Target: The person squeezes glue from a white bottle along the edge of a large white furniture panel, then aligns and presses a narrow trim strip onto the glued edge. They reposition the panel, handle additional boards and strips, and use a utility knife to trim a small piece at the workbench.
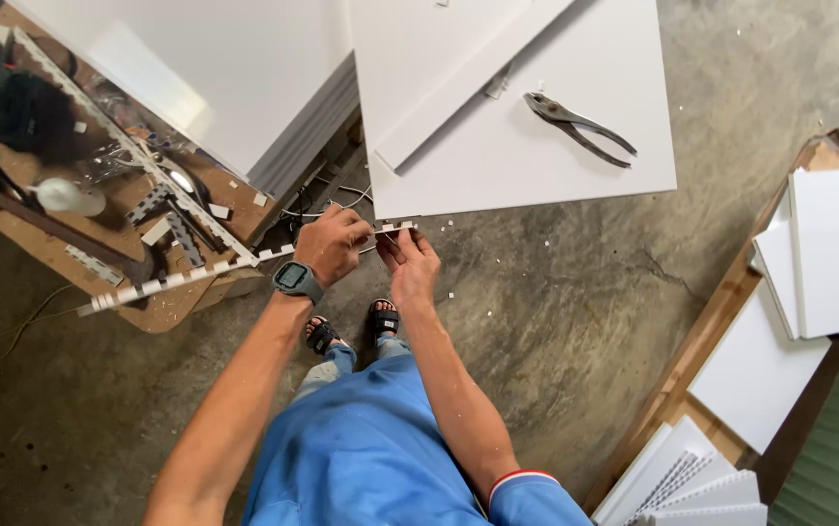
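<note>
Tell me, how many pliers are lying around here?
1. The pliers lie on the white board ahead of both hands. More tools may be hidden in the clutter on the wooden bench at left.

One screen shows: the wristwatch [295, 279] on the left wrist, a small rounded-square face in a dark grey case on a dark strap, its display a dull grey-green. Whatever it shows is too small to tell. No packages, labels or signs can be made out anywhere else.
</note>
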